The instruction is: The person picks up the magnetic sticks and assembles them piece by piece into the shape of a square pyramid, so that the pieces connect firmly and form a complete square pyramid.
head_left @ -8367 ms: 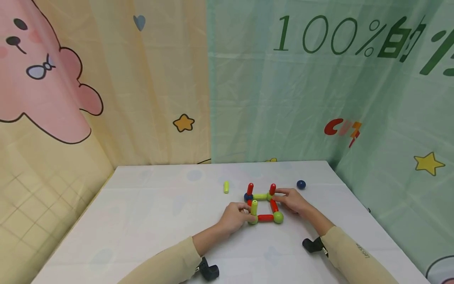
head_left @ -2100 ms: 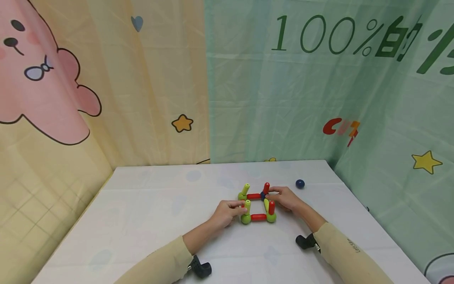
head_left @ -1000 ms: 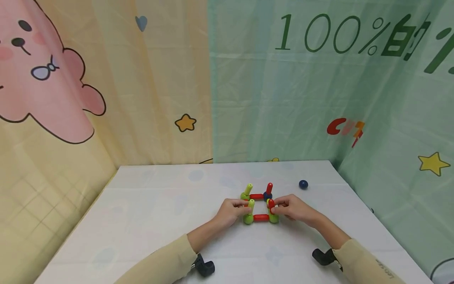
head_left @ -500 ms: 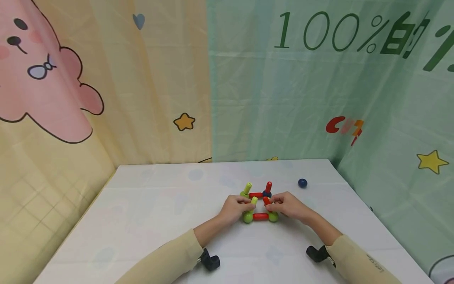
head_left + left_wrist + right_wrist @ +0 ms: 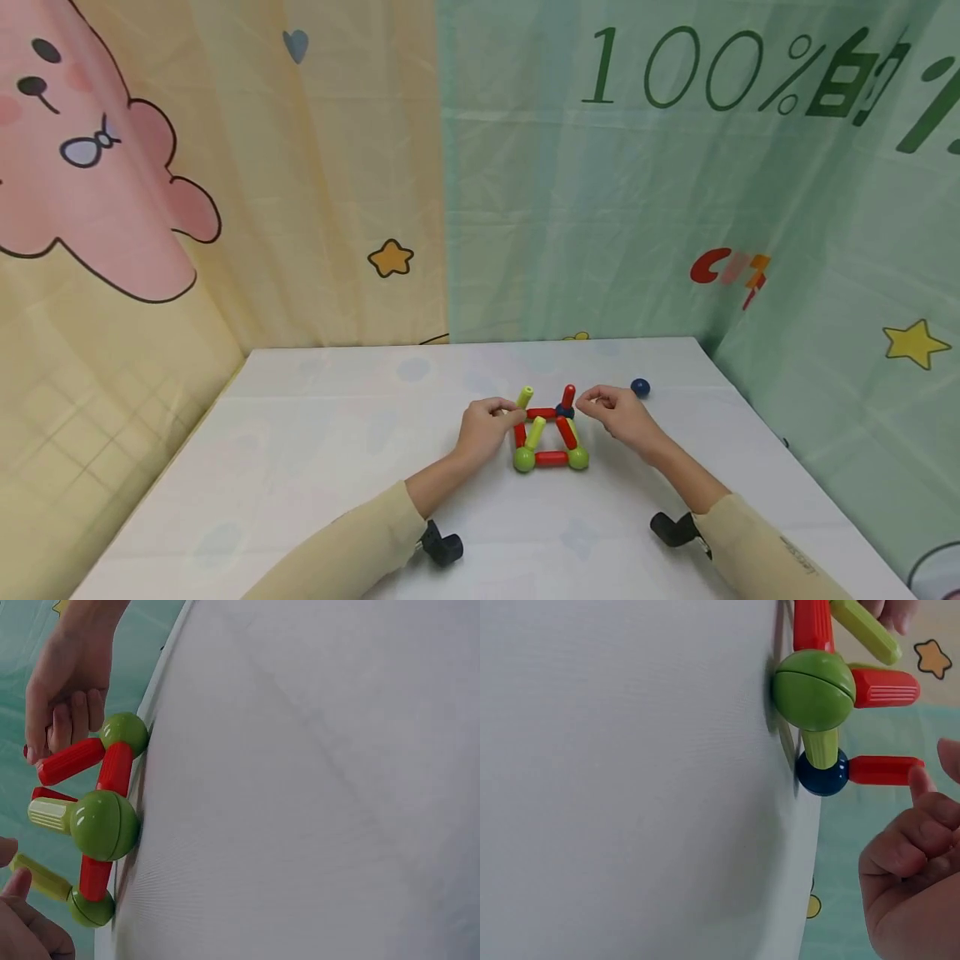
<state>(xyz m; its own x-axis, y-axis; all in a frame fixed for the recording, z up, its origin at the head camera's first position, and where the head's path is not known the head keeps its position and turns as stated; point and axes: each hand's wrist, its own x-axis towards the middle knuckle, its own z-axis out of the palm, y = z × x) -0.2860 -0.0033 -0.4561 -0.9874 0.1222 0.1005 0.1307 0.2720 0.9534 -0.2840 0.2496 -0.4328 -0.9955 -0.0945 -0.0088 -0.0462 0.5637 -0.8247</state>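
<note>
A magnetic-stick frame stands on the table, with green balls (image 5: pixel 524 459) at its front corners and a blue ball (image 5: pixel 564 411) at back right. From the front corners a lime stick (image 5: pixel 536 434) and a red stick (image 5: pixel 566 433) lean inward toward each other. My left hand (image 5: pixel 482 432) has its thumb and finger at the back-left lime stick (image 5: pixel 43 877); a firm pinch does not show. Beside the back-right red stick (image 5: pixel 885 770) is my right hand (image 5: pixel 624 418), one fingertip at its tip and the thumb apart. The left fingers hide the back-left ball in the head view.
A loose blue ball (image 5: pixel 640 387) lies behind my right hand. The white table (image 5: pixel 330 467) ends at the back against printed curtains (image 5: pixel 337 208). Black wrist cameras (image 5: pixel 442 546) hang below both forearms.
Both hands let go of the front upright sticks and moved back to the rear pair. The front sticks now lean inward. Earlier the frame was turned, and a loose lime stick joined it.
</note>
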